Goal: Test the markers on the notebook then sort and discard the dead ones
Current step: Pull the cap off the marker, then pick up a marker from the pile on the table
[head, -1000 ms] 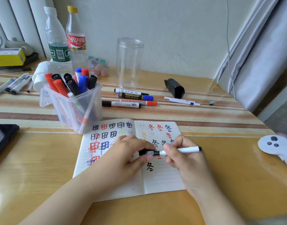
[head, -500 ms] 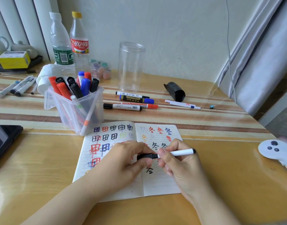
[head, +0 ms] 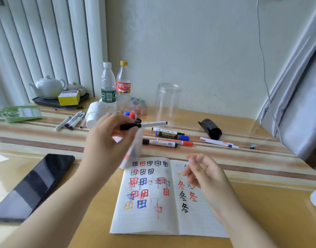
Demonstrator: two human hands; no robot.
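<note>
A: Logging from the notebook [head: 153, 203] outward. Item one, notebook: open and flat on the table [head: 260, 203], both pages carrying test characters in black, blue, red and orange.

B: Hands?

A: Item two, right hand [head: 205, 176]: above the notebook's right page, fingers loosely curled, holding nothing. A second ago it gripped the white marker's barrel; that grip is released.

B: And the marker?

A: Item three, black-capped white marker [head: 144, 125]: cap now on, pinched at the cap end by the left hand [head: 109, 140], lifted above and beyond the notebook's left page. Earlier it sat low over the pages between both hands.

B: Meaning?

A: Testing of this one looks finished; it is likely bound for sorting.

B: Beyond that?

A: Item four, marker bin [head: 134, 144]: mostly hidden behind the left hand. Item five, loose markers [head: 168, 140]: just past the notebook's top edge. Item six, clear jar [head: 168, 104]: farther back, upright.
</note>
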